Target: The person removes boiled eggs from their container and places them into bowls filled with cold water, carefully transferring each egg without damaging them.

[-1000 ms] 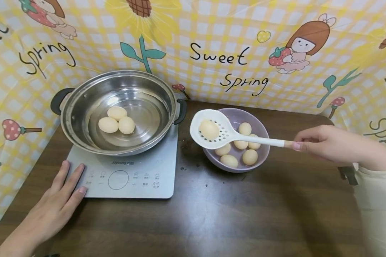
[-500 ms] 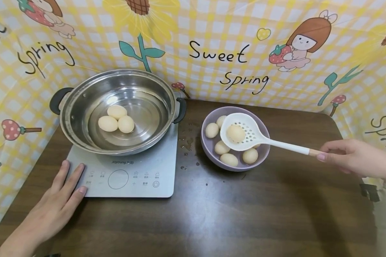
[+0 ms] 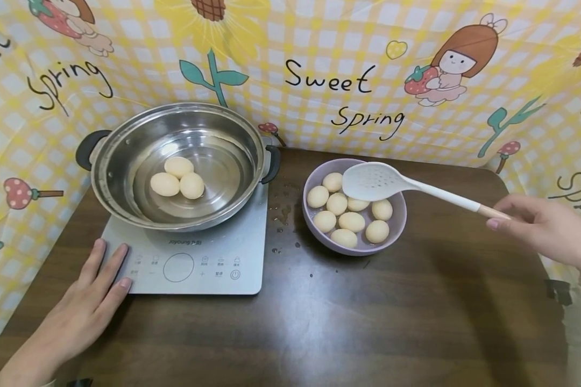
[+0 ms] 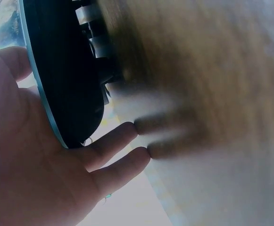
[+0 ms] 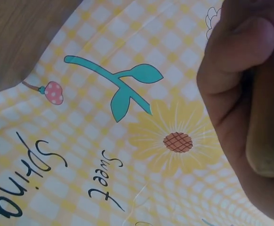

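In the head view my right hand [image 3: 547, 231] grips the wooden end of a white slotted skimmer [image 3: 375, 181]. The skimmer's head is tilted over the back right of a purple bowl [image 3: 314, 228], and no egg shows in it. Several pale eggs [image 3: 352, 222] lie in that bowl; one is partly covered by the skimmer. The handle end [image 5: 266, 136] shows inside my curled fingers in the right wrist view. My left hand [image 3: 77, 317] rests with spread fingers at the front left corner of an induction cooker [image 3: 208, 258]. In the left wrist view two fingertips [image 4: 139, 153] touch the tabletop.
A steel pot [image 3: 126, 207] with black side handles sits on the cooker, with three eggs [image 3: 179, 177] in shallow water. Water drops [image 3: 281, 212] dot the brown table [image 3: 344, 322] between cooker and bowl. A yellow checked cloth [image 3: 290, 32] hangs behind.
The skimmer moved right over the bowl and tipped. The egg it carried is now among those in the bowl. My left hand has stayed in place.
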Tool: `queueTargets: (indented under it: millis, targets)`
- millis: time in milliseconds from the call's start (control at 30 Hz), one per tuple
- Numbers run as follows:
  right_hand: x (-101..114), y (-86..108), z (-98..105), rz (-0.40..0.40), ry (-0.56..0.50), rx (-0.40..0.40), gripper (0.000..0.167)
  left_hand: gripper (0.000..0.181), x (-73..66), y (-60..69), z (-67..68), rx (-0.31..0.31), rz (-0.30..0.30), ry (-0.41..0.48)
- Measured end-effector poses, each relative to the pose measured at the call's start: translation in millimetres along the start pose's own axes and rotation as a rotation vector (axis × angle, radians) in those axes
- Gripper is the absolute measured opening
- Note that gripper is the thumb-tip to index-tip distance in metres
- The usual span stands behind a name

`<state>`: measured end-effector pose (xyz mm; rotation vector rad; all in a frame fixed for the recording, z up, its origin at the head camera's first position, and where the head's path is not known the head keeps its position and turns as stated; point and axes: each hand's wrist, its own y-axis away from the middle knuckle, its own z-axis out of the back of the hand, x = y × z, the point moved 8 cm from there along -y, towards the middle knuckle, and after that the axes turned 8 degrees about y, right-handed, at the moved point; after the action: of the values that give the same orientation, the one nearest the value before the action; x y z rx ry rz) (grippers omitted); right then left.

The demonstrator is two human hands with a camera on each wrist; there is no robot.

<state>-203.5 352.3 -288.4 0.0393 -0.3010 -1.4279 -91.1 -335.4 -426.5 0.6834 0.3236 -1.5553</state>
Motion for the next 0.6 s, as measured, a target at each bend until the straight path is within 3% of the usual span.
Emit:
queueTargets:
  millis: [67, 500, 600]
  targets:
    - [1.9, -0.6, 2.3, 0.004, -0.004, -0.026, 0.024, 0.064, -0.4, -0.4, 0.0, -0.001, 0.0, 0.002]
    - [27.1, -4.0, -3.2, 0.067, -0.158, 0.01, 0.013, 0.064, -2.3, -1.4, -0.8, 0.005, -0.002, 0.002]
    - [41.5, -7.1, 4.9, 0.088, -0.16, -0.058, 0.011, 0.064, -0.7, -0.6, -0.5, 0.007, 0.003, 0.001]
